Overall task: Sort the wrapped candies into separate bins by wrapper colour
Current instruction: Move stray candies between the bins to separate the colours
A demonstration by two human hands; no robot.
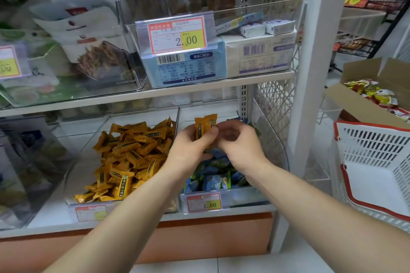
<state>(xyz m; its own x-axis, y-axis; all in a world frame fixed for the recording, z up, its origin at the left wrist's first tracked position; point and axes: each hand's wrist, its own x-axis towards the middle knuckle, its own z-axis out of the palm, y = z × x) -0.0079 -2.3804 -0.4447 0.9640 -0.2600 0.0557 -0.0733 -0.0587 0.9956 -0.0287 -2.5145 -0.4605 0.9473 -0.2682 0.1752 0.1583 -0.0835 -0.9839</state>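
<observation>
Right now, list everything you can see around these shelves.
Yellow candies: many, yellow, heaped in left bin.
Blue candies: many, blue and green, in right bin under the hands.
Held candy: one, yellow, above right bin.
Price tags: several, yellow patches, bin fronts.
Basket: one, white with red rim, far right.
Cardboard box: one, brown, above the basket.
Left hand: one, pinches the held candy.
Right hand: one, fingers curled beside it.
</observation>
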